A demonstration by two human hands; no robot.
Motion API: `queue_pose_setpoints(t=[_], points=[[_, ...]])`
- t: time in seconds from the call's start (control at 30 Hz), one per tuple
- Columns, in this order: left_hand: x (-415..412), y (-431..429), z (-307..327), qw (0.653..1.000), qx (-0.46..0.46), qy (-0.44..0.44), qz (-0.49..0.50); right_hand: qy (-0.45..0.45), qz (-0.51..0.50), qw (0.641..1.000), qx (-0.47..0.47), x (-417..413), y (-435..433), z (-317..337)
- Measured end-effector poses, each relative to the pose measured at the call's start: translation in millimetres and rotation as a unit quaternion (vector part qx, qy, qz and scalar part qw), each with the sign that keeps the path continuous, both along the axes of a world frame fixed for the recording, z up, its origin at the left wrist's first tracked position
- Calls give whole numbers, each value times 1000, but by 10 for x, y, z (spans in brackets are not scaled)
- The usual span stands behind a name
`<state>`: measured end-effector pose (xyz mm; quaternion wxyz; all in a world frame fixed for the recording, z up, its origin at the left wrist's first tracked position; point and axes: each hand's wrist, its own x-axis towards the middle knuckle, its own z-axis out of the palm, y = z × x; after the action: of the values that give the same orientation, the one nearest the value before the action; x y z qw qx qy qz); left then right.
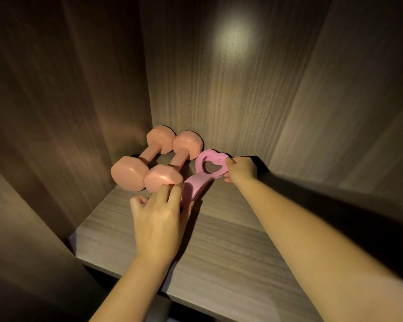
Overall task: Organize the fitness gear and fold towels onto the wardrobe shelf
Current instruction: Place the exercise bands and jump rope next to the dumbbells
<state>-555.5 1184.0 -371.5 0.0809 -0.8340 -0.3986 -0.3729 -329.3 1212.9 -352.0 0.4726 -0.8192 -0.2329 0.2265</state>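
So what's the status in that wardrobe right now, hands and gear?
Left hand on near end of pink heart-handled piece; right hand gripping its heart loop. Two pink dumbbells parked side by side at shelf back corner. No towels in view.

Two bare forearms in shot, no sleeves anywhere up to the frame edge. No watch, no bracelet, no rings on the left hand (157, 219) or the right hand (241, 169). Short, plain nails on the left fingers (166, 189), unpainted as far as the dim light allows. Right-hand nails too small to judge.
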Motion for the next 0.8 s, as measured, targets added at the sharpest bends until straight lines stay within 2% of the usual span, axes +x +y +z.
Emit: queue_pose_setpoints(t=[0.13, 0.3, 0.4, 0.57, 0.7, 0.8], points=[[53, 19, 0, 1000, 14, -2, -16, -50, -15, 998, -17, 14, 70, -25], [69, 8, -3, 1000, 0, -7, -11, -71, 4, 996, -48, 9, 44, 18], [66, -14, 30, 1000, -30, 6, -7, -133, 29, 987, -88, -33, -88, 68], [98, -206, 315, 982, -156, 97, 44, -297, 124, 917, -235, -173, -534, 223], [84, -362, 613, 940, -282, 186, 43, -314, 194, 873, -319, -314, -1027, 444], [-14, -563, 806, 920, -316, 230, 29, -337, 221, 856, -324, -508, -1508, 678]])
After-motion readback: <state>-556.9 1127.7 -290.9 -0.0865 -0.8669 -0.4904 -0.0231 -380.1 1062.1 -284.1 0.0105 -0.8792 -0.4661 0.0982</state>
